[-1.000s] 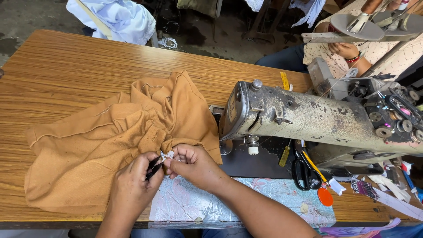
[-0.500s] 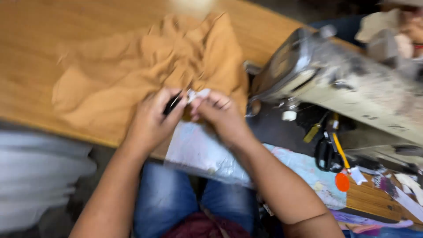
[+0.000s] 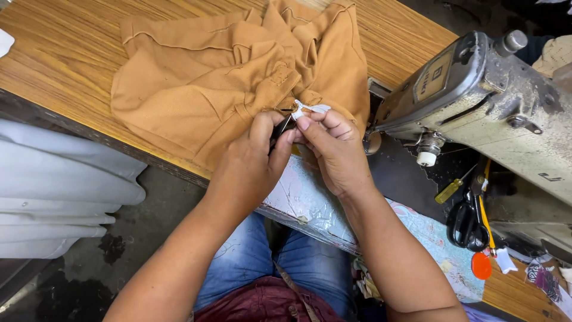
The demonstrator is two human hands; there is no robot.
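Left hand grips a small dark metal snipping tool; right hand pinches a small white fabric tag. Both meet at the crumpled tan cotton garment, heaped on the grained wooden table beside the worn grey sewing machine.

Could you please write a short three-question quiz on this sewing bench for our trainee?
1. True or false: both hands meet at the edge of the tan garment.
2. What does the right hand pinch? A) a white tag B) a screwdriver C) a spool
3. Which dark tool lies below the sewing machine, at the right?

Key:
1. True; the left hand holds a small dark tool against the cloth.
2. A
3. The scissors, beside a yellow-handled screwdriver.
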